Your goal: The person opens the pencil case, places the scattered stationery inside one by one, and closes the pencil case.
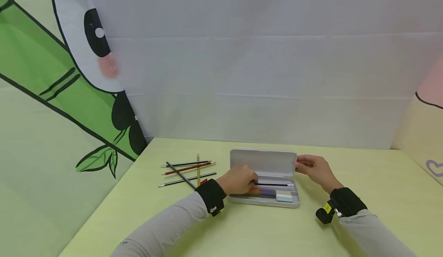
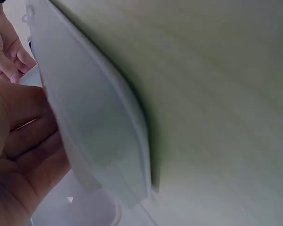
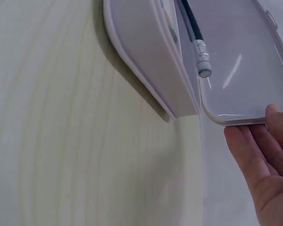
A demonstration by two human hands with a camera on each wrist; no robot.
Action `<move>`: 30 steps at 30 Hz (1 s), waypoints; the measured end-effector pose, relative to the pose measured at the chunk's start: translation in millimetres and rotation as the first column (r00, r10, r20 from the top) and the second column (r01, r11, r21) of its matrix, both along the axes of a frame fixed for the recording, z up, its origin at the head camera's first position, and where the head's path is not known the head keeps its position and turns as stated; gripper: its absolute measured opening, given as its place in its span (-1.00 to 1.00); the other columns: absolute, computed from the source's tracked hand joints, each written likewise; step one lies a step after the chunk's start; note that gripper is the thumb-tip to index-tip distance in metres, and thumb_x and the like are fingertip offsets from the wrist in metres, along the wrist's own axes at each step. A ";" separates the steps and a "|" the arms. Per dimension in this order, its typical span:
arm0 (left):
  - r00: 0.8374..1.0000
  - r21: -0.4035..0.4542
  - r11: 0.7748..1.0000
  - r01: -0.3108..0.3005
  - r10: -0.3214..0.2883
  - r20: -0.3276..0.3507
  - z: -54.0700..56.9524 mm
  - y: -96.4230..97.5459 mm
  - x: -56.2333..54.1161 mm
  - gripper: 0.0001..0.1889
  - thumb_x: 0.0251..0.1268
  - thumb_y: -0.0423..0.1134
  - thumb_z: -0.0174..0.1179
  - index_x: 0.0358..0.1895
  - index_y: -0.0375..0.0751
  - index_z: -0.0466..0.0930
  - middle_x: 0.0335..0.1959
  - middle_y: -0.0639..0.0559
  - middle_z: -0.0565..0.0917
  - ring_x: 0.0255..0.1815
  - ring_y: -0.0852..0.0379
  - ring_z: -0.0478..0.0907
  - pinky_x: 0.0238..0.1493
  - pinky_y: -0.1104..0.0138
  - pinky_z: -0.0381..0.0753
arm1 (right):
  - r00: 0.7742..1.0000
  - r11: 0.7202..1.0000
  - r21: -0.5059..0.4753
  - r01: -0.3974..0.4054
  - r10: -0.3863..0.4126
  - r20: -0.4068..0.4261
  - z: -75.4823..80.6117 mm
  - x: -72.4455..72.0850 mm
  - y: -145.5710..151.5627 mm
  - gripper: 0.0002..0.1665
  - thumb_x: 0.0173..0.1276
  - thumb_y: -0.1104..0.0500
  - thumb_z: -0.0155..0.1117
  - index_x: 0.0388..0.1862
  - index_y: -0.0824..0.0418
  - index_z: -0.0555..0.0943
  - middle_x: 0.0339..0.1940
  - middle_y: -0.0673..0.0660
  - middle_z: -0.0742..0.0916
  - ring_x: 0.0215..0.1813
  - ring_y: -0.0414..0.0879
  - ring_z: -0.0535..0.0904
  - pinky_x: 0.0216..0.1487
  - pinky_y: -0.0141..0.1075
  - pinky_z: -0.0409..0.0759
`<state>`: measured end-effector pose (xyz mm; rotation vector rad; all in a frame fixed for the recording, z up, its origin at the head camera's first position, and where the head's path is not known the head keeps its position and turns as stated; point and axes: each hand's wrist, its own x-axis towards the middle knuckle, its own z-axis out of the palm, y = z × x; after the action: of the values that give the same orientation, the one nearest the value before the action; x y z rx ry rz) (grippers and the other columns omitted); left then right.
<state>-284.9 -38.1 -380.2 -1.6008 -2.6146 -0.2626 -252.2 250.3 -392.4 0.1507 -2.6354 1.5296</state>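
Note:
A pale pencil case (image 1: 242, 200) stands with its lid (image 1: 263, 160) raised. My left hand (image 1: 239, 179) reaches into its left side, fingers curled at one end of a dark pencil (image 1: 273, 184). That pencil's eraser end (image 3: 204, 69) points right, by the case's end wall in the right wrist view. Below it in the case lie an orange and purple item (image 1: 264, 192) and a white and blue eraser (image 1: 284, 196). At the lid's right edge, my right hand (image 1: 316, 170) pinches the rim, thumb inside and fingers outside.
Left of the case, several pencils lie crossed in a loose pile, among them a red pencil (image 1: 188, 168) and a yellow pencil (image 1: 198, 170). Behind the pale yellow table (image 1: 328, 230) hangs a white cloth (image 1: 263, 76).

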 end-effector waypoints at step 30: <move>0.993 0.015 0.995 -0.102 0.100 0.061 20.4 -43.7 -10.7 -0.81 0.48 -0.52 0.22 -0.12 -0.31 0.84 -0.17 -0.07 0.85 -0.15 0.09 0.78 -0.05 0.47 0.72 | 0.998 0.998 0.045 -0.053 0.054 -0.017 -1.8 1.1 3.8 -0.46 0.61 0.30 0.25 0.32 0.74 0.43 0.10 0.55 0.74 -0.21 -0.47 0.72 -0.07 -0.45 0.77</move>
<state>-295.6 -81.8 -359.7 -1.4719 -2.7194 -0.3330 -251.1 254.1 -394.2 0.2386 -2.6735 1.4782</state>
